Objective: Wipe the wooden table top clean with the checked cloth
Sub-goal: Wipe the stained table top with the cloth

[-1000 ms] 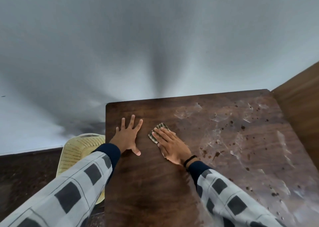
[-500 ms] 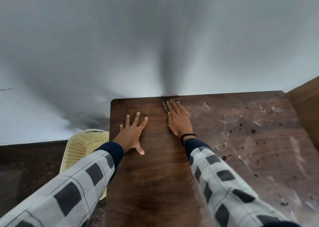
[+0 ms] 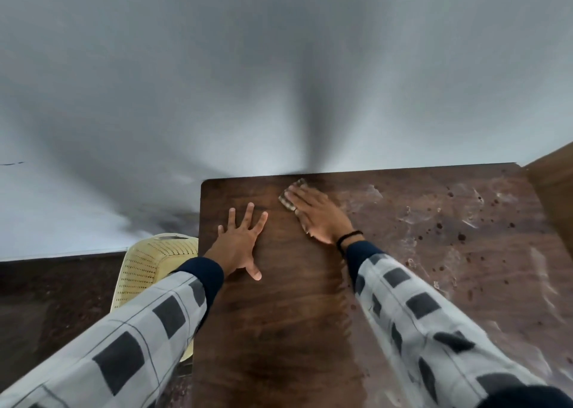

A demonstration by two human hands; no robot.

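While the left hand (image 3: 237,246) rests flat, right hand (image 3: 316,218) presses one checked cloth (image 3: 287,203)

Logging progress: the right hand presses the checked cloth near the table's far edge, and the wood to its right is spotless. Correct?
Not spotless. In the head view the right hand presses the checked cloth near the far edge of the table, but the wood to its right carries dark spots and pale smears.
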